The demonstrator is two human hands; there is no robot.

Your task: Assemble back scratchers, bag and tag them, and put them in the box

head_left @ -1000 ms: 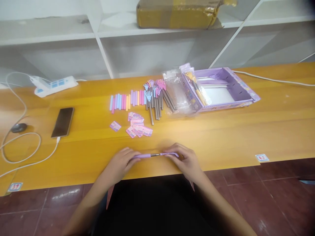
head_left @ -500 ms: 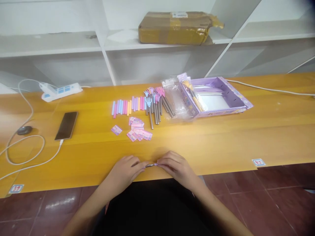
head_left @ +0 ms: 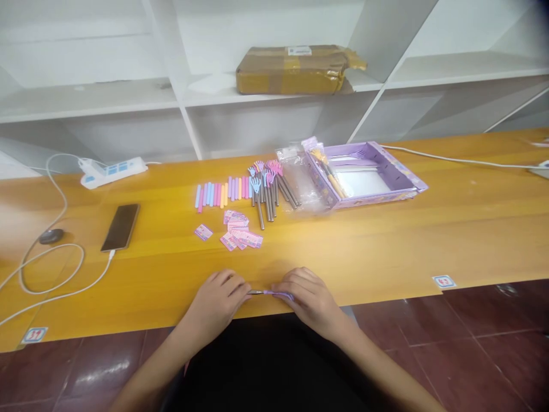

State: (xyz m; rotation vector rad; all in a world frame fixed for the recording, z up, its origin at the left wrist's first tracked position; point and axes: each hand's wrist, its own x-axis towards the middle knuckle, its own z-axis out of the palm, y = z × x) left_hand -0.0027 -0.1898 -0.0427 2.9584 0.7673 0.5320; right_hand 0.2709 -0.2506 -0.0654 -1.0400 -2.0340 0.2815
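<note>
From where I'm standing, the trouble would come from the slim metal shaft of the purple back scratcher [head_left: 256,292]. If the two hands pushed or pulled out of line, I'd expect that shaft to bend or to slip suddenly through the fingertips. Too hard a pinch on the thin hand-shaped head [head_left: 283,295] might bend its prongs. The work sits close to the near edge of the bench [head_left: 343,257], so a lost hold could well send it to the floor.

The back scratcher lies crosswise between the two sets of fingers, its bare shaft showing in the gap. The left hand [head_left: 217,303] has its fingers closed around the shaft end, covering whatever lies beyond. The right hand [head_left: 311,300] has its thumb and fingers drawn together on the purple head, partly hiding it. I can't tell whether the piece touches the wood.

Beyond the fingers lie small printed cards [head_left: 241,236], then a row of pastel tubes [head_left: 212,195] and a heap of other back scratchers [head_left: 269,194]. Farther off, beyond the right fingers, stands an open purple box [head_left: 412,189].
</note>
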